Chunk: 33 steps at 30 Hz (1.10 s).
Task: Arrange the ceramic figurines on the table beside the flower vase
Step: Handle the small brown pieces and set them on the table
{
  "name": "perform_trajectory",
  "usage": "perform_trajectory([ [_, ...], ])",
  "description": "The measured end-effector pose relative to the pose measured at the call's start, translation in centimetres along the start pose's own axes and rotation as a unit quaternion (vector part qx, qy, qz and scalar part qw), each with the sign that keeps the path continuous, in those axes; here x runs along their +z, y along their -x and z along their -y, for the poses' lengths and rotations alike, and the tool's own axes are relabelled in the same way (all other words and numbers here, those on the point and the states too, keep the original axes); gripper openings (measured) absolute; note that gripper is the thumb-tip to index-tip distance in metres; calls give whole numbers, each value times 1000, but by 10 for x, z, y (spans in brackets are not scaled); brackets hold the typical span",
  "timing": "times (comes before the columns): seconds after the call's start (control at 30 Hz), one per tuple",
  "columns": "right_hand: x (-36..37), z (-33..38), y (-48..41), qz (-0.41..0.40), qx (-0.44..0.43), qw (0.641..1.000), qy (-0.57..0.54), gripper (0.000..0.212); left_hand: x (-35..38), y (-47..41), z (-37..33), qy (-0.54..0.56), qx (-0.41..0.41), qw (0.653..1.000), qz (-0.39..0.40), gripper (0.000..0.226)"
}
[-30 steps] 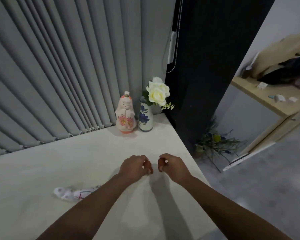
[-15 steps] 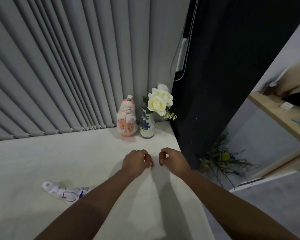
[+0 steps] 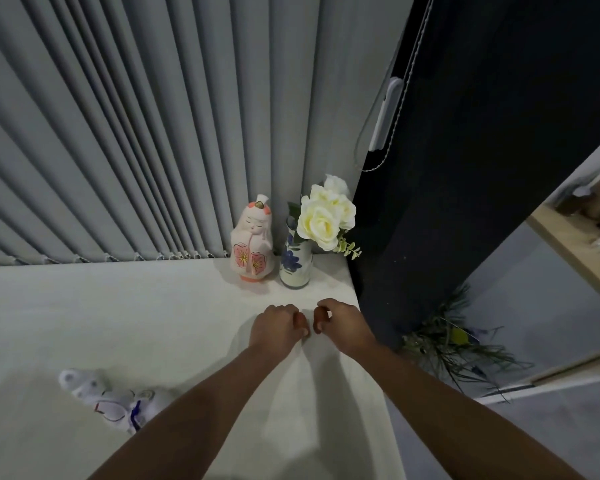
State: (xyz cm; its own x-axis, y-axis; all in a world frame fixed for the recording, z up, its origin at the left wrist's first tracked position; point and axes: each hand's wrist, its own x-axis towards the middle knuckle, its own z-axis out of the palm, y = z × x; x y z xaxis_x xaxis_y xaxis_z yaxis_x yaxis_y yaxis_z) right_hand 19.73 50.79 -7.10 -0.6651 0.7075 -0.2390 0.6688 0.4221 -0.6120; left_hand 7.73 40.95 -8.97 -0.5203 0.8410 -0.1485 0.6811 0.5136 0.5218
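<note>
A pink ceramic doll figurine [image 3: 252, 240] stands upright at the back of the white table [image 3: 118, 317], right beside the blue-flowered vase [image 3: 296, 263] with white roses [image 3: 326, 214]. A second white figurine [image 3: 111, 398] lies on its side at the front left, partly hidden by my left forearm. My left hand [image 3: 278, 329] and my right hand [image 3: 342, 323] hover side by side in front of the vase. Both have curled fingers and hold nothing.
Grey vertical blinds [image 3: 153, 133] hang behind the table. A dark panel [image 3: 465, 168] with a bead cord borders the table's right edge. Beyond that edge, dried plants [image 3: 454, 344] lie on the floor, and a wooden shelf [image 3: 575, 244] stands at the far right.
The view has swung up and to the left, with the scene shifting right in frame. Both hands stay together, fingers curled, a little nearer the vase.
</note>
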Motion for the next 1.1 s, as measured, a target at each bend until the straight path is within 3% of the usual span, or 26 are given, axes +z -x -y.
perform_trajectory([
  [0.63,-4,-7,-23,34,-33,998,35,41,10,-18,0,29,4,1000,6,20],
  [1.0,-3,-13,-26,48,-39,997,39,43,12,-18,0,46,-8,999,11,29],
  [1.1,-5,-14,-29,50,-39,997,42,44,11,-19,-1,43,-6,999,10,40],
])
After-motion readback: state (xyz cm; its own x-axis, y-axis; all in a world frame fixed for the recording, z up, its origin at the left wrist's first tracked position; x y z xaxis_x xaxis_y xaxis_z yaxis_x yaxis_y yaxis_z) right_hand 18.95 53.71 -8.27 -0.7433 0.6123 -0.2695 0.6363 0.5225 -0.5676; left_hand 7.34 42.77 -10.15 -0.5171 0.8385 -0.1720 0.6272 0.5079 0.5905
